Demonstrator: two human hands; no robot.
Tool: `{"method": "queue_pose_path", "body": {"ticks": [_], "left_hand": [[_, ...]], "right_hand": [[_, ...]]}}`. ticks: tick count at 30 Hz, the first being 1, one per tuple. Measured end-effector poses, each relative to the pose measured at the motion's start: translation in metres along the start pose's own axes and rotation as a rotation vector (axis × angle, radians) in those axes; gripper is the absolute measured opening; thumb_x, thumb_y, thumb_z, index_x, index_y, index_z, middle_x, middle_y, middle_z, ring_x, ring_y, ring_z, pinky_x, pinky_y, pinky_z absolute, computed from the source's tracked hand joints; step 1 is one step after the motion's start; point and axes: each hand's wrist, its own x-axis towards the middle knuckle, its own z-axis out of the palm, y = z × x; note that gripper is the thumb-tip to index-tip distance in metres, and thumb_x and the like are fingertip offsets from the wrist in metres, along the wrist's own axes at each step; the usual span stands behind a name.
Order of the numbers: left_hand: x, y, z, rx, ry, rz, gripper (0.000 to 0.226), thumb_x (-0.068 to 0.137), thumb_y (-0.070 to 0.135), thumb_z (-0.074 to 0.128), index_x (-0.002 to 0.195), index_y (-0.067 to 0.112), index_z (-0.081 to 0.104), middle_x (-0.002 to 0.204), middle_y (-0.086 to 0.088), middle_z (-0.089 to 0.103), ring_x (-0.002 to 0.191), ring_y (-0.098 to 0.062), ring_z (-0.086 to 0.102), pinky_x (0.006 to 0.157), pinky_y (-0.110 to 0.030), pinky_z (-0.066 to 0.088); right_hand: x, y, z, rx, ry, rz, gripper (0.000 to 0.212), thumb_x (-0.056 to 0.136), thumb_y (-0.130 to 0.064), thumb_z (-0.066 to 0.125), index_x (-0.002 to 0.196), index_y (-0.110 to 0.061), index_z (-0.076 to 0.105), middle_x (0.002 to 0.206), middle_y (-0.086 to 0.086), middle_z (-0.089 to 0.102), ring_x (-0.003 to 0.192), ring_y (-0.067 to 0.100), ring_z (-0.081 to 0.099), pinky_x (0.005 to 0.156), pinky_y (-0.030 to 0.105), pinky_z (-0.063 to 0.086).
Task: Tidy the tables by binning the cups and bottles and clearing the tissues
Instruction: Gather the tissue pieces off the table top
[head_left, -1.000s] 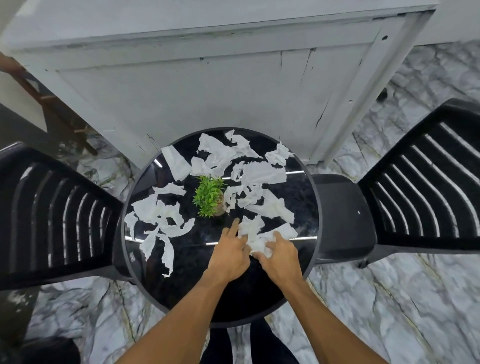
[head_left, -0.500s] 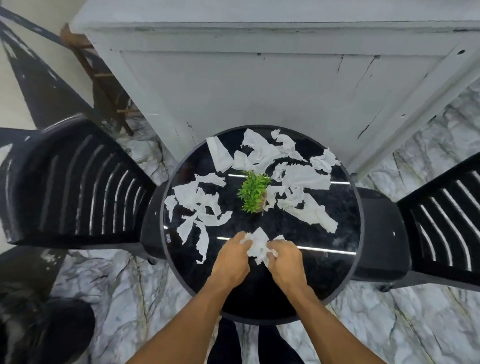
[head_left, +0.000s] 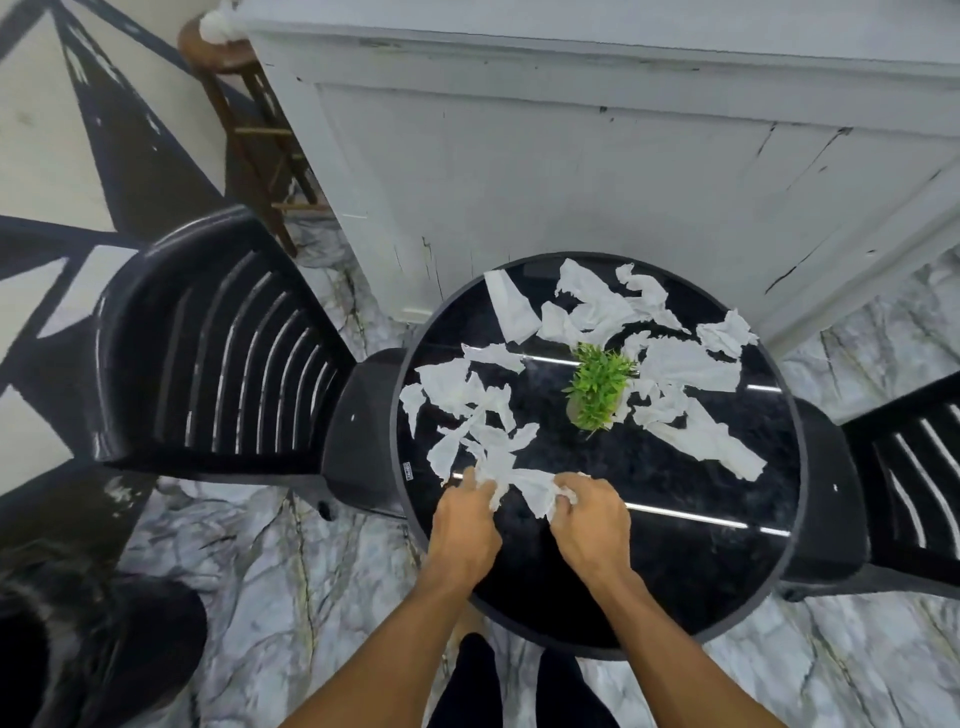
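Torn white tissues lie scattered over a round black table (head_left: 701, 582). One cluster of tissues (head_left: 467, 400) sits on the left side, another tissue group (head_left: 680, 374) on the right and back. Near the front edge my right hand (head_left: 589, 519) grips a bunched tissue wad (head_left: 530, 486). My left hand (head_left: 462, 525) pinches the left end of the same wad, where it meets the left cluster. No cups or bottles show.
A small green potted plant (head_left: 597, 387) stands mid-table among the tissues. Black plastic chairs stand at the left (head_left: 208, 353) and right (head_left: 914, 467). A white cabinet (head_left: 571, 156) rises behind the table, a wooden stool (head_left: 249, 104) beside it. A dark round object (head_left: 104, 649) sits on the floor at lower left.
The view has swung right to left. Both hands gathered tissue from the right front and carried the wad left, now reaching the left tissue cluster.
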Motion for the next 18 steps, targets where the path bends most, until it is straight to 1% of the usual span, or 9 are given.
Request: {"method": "queue_pose_path", "body": {"ticks": [2, 4, 5, 7, 9, 10, 13, 15, 18], "left_hand": [[0.002, 0.0, -0.004, -0.005, -0.027, 0.008, 0.024, 0.077, -0.007, 0.047, 0.085, 0.009, 0.063, 0.092, -0.004, 0.064, 0.085, -0.025, 0.06, 0.078, -0.038, 0.056], [0.002, 0.002, -0.014, -0.054, -0.02, 0.011, 0.02, 0.08, -0.003, 0.048, 0.084, 0.007, 0.065, 0.085, -0.005, 0.065, 0.087, -0.027, 0.061, 0.077, -0.032, 0.052], [0.002, 0.004, -0.022, -0.095, 0.004, 0.032, 0.019, 0.082, -0.001, 0.049, 0.087, 0.007, 0.067, 0.088, -0.006, 0.066, 0.091, -0.027, 0.062, 0.079, -0.03, 0.051], [0.001, 0.006, -0.042, -0.21, 0.039, 0.044, 0.032, 0.088, 0.007, 0.056, 0.116, 0.015, 0.068, 0.104, -0.003, 0.069, 0.101, -0.023, 0.064, 0.091, -0.03, 0.052], [0.005, 0.0, -0.062, -0.37, 0.054, 0.015, 0.049, 0.089, 0.011, 0.06, 0.135, 0.027, 0.058, 0.101, 0.005, 0.067, 0.089, -0.017, 0.069, 0.088, -0.033, 0.057], [0.01, -0.006, -0.069, -0.412, 0.062, -0.005, 0.049, 0.089, 0.011, 0.061, 0.136, 0.027, 0.057, 0.105, 0.007, 0.067, 0.091, -0.015, 0.069, 0.09, -0.032, 0.056], [0.03, -0.03, -0.077, -0.256, 0.048, 0.014, 0.038, 0.092, 0.013, 0.061, 0.13, 0.017, 0.064, 0.134, 0.003, 0.059, 0.127, -0.015, 0.052, 0.107, -0.021, 0.037], [0.039, -0.041, -0.074, -0.138, -0.03, 0.068, 0.035, 0.092, 0.01, 0.061, 0.126, 0.014, 0.067, 0.14, 0.004, 0.05, 0.131, -0.018, 0.049, 0.104, -0.02, 0.037], [0.039, -0.045, -0.063, -0.001, -0.135, 0.178, 0.032, 0.091, 0.005, 0.06, 0.119, 0.015, 0.069, 0.136, 0.005, 0.051, 0.118, -0.022, 0.052, 0.098, -0.036, 0.049]], "right_hand": [[0.0, -0.005, 0.003, -0.011, 0.01, 0.024, 0.027, 0.084, -0.003, 0.06, 0.104, -0.011, 0.075, 0.101, 0.004, 0.072, 0.099, 0.024, 0.063, 0.081, 0.033, 0.051], [0.003, -0.008, 0.008, 0.008, 0.036, 0.026, 0.023, 0.081, 0.001, 0.057, 0.09, -0.01, 0.075, 0.093, 0.003, 0.069, 0.09, 0.025, 0.062, 0.071, 0.029, 0.047], [0.005, -0.008, 0.01, 0.016, 0.057, 0.032, 0.022, 0.08, 0.003, 0.056, 0.085, -0.009, 0.073, 0.092, 0.003, 0.068, 0.089, 0.025, 0.061, 0.068, 0.028, 0.046], [0.01, -0.008, 0.016, -0.01, 0.078, 0.078, 0.023, 0.081, 0.003, 0.056, 0.091, -0.005, 0.075, 0.114, 0.003, 0.066, 0.102, 0.026, 0.061, 0.078, 0.03, 0.049], [0.013, -0.011, 0.022, -0.07, 0.057, 0.102, 0.024, 0.084, -0.001, 0.057, 0.099, -0.005, 0.077, 0.135, 0.002, 0.059, 0.115, 0.026, 0.058, 0.089, 0.035, 0.051], [0.014, -0.015, 0.025, -0.095, 0.038, 0.087, 0.025, 0.085, -0.003, 0.058, 0.1, -0.006, 0.077, 0.139, 0.001, 0.056, 0.119, 0.025, 0.056, 0.092, 0.037, 0.051], [0.014, -0.035, 0.034, -0.124, -0.005, -0.042, 0.023, 0.084, -0.003, 0.059, 0.097, -0.009, 0.078, 0.144, -0.001, 0.054, 0.126, 0.024, 0.052, 0.097, 0.037, 0.05], [0.017, -0.046, 0.041, -0.16, -0.077, -0.151, 0.024, 0.085, -0.001, 0.056, 0.094, -0.008, 0.077, 0.148, -0.003, 0.05, 0.125, 0.024, 0.052, 0.097, 0.036, 0.049], [0.024, -0.051, 0.054, -0.229, -0.233, -0.228, 0.025, 0.085, -0.004, 0.051, 0.095, -0.011, 0.074, 0.146, -0.004, 0.052, 0.108, 0.023, 0.054, 0.087, 0.036, 0.051]]}}
